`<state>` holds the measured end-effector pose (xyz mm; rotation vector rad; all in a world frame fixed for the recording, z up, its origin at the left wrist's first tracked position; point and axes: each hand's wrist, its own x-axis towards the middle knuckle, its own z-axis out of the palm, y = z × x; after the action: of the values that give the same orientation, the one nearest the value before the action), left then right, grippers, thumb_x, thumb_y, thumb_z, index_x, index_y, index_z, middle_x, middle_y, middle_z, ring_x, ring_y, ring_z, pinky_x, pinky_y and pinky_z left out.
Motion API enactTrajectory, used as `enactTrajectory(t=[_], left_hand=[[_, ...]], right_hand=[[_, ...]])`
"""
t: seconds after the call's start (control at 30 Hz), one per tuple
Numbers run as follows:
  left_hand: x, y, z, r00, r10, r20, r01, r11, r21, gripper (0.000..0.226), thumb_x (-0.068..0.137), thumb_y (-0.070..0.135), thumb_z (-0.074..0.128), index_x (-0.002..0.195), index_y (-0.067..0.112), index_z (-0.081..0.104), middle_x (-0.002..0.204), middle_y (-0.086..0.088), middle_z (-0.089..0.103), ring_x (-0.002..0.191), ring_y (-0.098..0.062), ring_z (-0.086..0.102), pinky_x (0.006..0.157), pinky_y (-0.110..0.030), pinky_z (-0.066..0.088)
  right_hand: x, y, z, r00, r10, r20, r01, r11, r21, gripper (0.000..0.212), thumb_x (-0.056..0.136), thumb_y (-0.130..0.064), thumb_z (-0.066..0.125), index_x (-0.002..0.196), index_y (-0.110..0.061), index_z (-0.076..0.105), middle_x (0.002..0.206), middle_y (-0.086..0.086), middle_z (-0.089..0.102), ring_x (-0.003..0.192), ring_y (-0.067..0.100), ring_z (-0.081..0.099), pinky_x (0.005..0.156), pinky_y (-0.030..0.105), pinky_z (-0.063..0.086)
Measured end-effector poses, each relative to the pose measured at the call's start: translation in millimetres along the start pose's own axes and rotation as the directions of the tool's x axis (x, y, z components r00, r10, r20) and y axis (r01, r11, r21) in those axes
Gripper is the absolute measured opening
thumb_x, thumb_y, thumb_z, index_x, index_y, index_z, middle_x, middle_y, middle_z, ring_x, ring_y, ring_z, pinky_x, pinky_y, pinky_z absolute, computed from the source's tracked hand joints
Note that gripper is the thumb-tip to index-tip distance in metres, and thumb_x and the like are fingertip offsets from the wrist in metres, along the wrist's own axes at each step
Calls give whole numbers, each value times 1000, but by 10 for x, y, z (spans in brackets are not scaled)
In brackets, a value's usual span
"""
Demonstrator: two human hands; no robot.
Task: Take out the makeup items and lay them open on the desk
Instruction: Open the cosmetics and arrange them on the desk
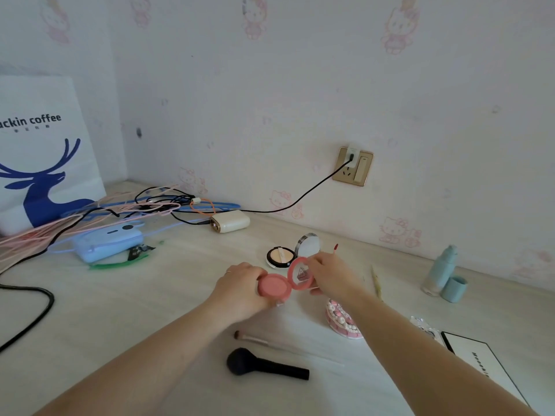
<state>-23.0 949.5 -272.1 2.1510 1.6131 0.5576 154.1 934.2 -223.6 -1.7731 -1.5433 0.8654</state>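
A round pink blush compact (pixel 274 285) is held open above the desk (pixel 150 310). My left hand (pixel 240 288) grips its base with the pink powder showing. My right hand (pixel 332 273) holds its raised lid (pixel 300 274). Just behind, a cushion compact (pixel 280 256) lies open with its mirror lid (pixel 309 244) tilted up. A lip wand with a red tip (pixel 335 247) sticks up behind my right hand. A black powder brush (pixel 264 366) and a thin brush (pixel 255 339) lie near me.
A pink pearl-trimmed pouch (pixel 342 321) sits under my right forearm. A pale blue bottle (pixel 441 270) and its cap (pixel 455 288) stand at the right, a black-edged palette box (pixel 480 364) nearer. Cables, hangers, a blue pouch (pixel 105 243), a power bank (pixel 231 221) and a paper bag (pixel 42 151) fill the left.
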Motion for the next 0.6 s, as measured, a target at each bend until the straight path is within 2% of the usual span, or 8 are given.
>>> enactTrajectory(t=[0.1,0.2,0.4,0.6], left_hand=[[44,-64,9,1000,-12,27,10,997,71,70,54,73,61,107,28,64,110,0,55,112,-24,48,94,-35,44],[59,-94,23,999,-19,34,15,993,116,59,66,65,67,111,28,62,114,-1,53,114,-24,46,94,-33,42],[72,-139,75,998,-41,38,35,987,157,62,66,68,65,115,30,60,115,0,53,116,-24,46,94,-33,41],[76,-145,93,999,-31,12,29,984,173,64,67,68,64,118,29,57,116,1,52,118,-23,45,93,-33,39]], right_hand=[[91,33,59,1000,14,12,-14,1000,3,29,93,-11,37,114,-11,56,79,-1,64,80,16,65,75,34,58],[162,77,111,999,39,21,-39,999,16,34,92,-11,38,124,-13,50,87,5,66,88,20,66,74,35,59],[238,158,178,998,60,22,-60,998,5,33,95,-13,40,126,-13,50,94,6,64,81,17,64,65,30,57],[253,188,184,999,34,12,-34,999,0,30,95,-13,40,123,-13,52,100,9,68,82,16,66,68,34,57]])
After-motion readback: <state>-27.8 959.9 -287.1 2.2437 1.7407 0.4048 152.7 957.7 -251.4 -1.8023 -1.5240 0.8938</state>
